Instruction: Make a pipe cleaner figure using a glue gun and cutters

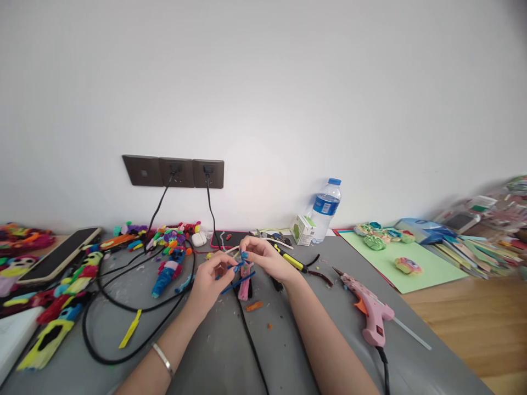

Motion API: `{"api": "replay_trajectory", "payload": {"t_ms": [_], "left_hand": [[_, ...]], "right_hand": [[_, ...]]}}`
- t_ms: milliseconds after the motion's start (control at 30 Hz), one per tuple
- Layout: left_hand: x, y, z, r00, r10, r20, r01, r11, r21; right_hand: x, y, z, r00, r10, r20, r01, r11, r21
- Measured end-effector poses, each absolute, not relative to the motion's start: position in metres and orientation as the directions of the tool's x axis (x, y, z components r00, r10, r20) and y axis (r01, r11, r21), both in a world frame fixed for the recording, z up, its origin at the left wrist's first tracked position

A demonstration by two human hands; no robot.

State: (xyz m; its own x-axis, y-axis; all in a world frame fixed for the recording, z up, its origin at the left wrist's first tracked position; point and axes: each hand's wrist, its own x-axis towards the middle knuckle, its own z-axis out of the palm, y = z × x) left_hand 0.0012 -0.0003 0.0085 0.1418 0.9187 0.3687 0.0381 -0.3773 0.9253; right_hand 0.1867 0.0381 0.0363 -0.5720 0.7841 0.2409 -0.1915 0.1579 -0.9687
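Observation:
My left hand (211, 280) and my right hand (267, 257) meet over the middle of the grey table (206, 351). Both pinch a small craft figure (245, 272) with a pink body and blue fuzzy strips. A blue strip (237, 283) sticks out below my left fingers. The fingers of both hands are closed around the figure. A silver bracelet (163, 359) sits on my left wrist.
A pink glue gun (369, 311) lies at the right, its cord running off the front. Pliers with yellow handles (296, 262) lie behind my right hand. Black cables (135, 307) loop from wall sockets (175, 172). Colourful fuzzy figures (61, 296), a phone (57, 253), a water bottle (326, 209) and green paper (395, 260) surround.

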Motion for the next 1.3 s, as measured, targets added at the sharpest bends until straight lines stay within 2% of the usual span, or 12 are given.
{"api": "replay_trajectory", "payload": {"t_ms": [267,433,500,667,800,1033,1300], "left_hand": [[0.001,-0.002,0.011,0.131,0.919,0.371,0.068,-0.382,0.922],[0.001,-0.002,0.012,0.111,0.925,0.364,0.014,-0.368,0.930],[0.001,-0.002,0.013,0.082,0.943,0.322,-0.029,-0.321,0.947],[0.000,-0.001,0.018,-0.014,0.994,0.113,-0.202,-0.113,0.973],[0.000,0.000,0.019,-0.073,0.995,0.063,-0.301,-0.082,0.950],[-0.001,-0.001,0.020,-0.013,0.999,0.049,-0.287,-0.051,0.957],[-0.003,-0.001,0.020,0.135,0.991,0.007,-0.244,0.026,0.969]], "right_hand": [[0.185,0.038,0.037,-0.576,0.783,0.233,-0.186,0.152,-0.971],[0.186,0.039,0.038,-0.554,0.801,0.226,-0.164,0.161,-0.973],[0.186,0.040,0.036,-0.536,0.812,0.230,-0.146,0.179,-0.973],[0.186,0.040,0.033,-0.539,0.814,0.218,-0.120,0.181,-0.976],[0.182,0.037,0.036,-0.571,0.797,0.200,-0.093,0.179,-0.979],[0.182,0.036,0.036,-0.604,0.771,0.200,-0.106,0.172,-0.979],[0.183,0.035,0.039,-0.635,0.737,0.232,-0.119,0.204,-0.972]]}}
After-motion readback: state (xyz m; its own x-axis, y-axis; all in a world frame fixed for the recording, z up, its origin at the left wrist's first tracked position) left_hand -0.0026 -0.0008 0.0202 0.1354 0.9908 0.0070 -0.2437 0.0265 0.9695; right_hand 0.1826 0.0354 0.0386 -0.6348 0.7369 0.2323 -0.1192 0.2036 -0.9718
